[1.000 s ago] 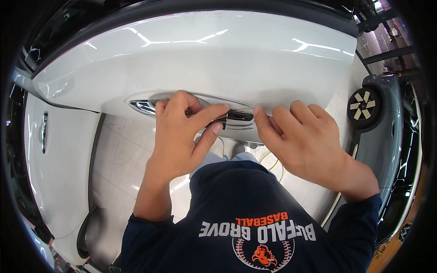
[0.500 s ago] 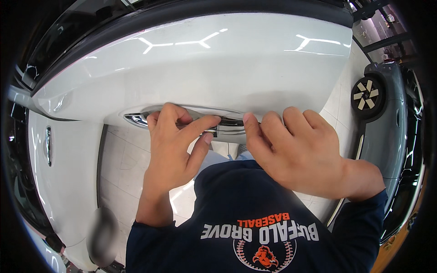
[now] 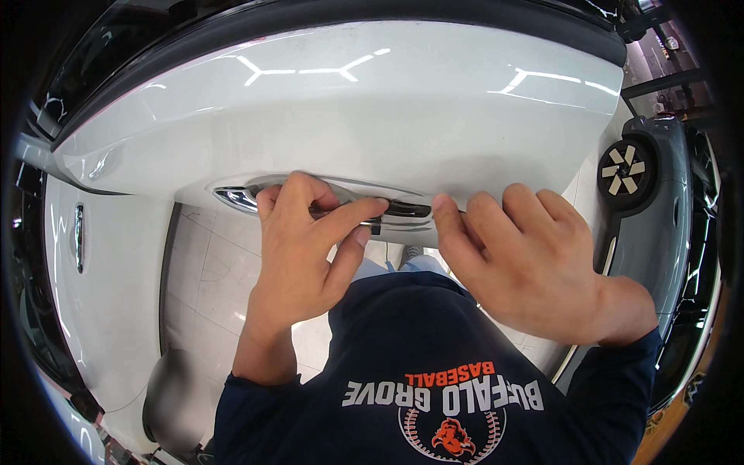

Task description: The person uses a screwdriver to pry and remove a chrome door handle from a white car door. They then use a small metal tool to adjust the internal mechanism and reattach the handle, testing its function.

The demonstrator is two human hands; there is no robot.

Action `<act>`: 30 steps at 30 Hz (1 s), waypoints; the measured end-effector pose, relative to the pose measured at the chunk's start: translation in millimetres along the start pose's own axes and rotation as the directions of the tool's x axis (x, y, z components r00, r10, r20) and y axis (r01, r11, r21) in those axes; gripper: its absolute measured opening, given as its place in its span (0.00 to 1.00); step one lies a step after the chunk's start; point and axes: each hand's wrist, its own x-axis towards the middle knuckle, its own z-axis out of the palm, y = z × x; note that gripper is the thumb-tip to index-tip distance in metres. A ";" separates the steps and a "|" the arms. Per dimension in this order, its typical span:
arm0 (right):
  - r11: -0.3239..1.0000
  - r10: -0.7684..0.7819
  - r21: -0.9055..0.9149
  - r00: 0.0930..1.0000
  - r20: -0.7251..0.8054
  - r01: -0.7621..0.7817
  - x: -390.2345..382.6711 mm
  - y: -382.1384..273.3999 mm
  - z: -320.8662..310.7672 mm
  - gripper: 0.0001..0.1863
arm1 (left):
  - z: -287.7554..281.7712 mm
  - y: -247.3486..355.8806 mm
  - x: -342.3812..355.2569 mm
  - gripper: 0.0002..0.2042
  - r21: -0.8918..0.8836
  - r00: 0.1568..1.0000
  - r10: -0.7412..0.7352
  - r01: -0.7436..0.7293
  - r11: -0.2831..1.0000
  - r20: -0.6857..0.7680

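A shiny chrome door handle (image 3: pixel 236 199) runs across the lower part of a white car door (image 3: pixel 325 132). My left hand (image 3: pixel 298 244) is closed around the handle's middle, its index finger and thumb near a dark, glossy section (image 3: pixel 409 210). At the handle's right end, my right hand (image 3: pixel 523 260) is closed, with the thumb tip against the curled index finger. Whatever the right fingers pinch is hidden or too small to make out. My left fingers cover the middle of the handle.
Another white car panel with its own chrome handle (image 3: pixel 80 239) stands at the left. A blurred dark rounded object (image 3: pixel 174 399) is at the lower left. A grey car (image 3: pixel 649 256) with a dark spoked wheel (image 3: pixel 622 172) stands at the right. Light tiles (image 3: pixel 221 271) cover the floor.
The view has shifted slightly, and the door edge and both hands sit a little farther right in the picture. Both hands keep nearly the same pose at the handle.
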 end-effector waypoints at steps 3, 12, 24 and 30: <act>0.999 -0.002 0.037 1.000 -0.023 0.003 0.4 -0.1 9.2 0.18 | -1.3 0.3 0.0 0.14 -0.003 1.000 -0.007 0.007 1.000 0.005; 0.996 -0.084 0.014 0.989 0.123 0.083 5.7 2.3 -1.8 0.17 | -2.7 1.6 1.1 0.14 0.003 0.999 -0.039 0.038 0.999 0.012; 0.995 -0.096 0.004 0.994 0.044 0.096 5.0 4.8 5.3 0.17 | -1.4 2.5 0.1 0.14 -0.003 0.999 -0.048 0.048 0.999 0.009; 0.985 -0.164 -0.022 0.971 0.176 0.171 6.0 7.4 -4.6 0.18 | -2.8 1.2 0.9 0.14 0.002 1.000 -0.025 0.025 1.000 0.013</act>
